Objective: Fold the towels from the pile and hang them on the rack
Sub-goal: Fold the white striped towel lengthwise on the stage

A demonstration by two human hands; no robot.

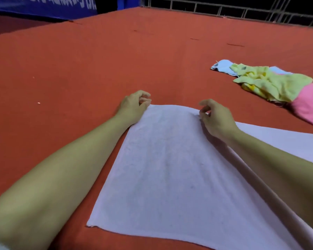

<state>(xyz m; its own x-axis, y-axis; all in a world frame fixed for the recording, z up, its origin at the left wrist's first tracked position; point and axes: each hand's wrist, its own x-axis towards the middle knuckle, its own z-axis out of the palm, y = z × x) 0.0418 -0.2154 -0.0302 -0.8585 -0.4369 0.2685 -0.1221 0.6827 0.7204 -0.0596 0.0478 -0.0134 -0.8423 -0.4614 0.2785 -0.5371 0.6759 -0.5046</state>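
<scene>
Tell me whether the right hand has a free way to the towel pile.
Probably yes: only bare red table lies between the right hand and the towel pile, though it now pinches the white towel.

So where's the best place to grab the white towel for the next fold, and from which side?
Probably the two far corners, taken from the outer sides. The white towel lies flat on the red table with its far edge free. The left hand pinches the far-left corner, and the right hand the far-right one. From there the edge can likely be drawn back toward the near edge.
</scene>
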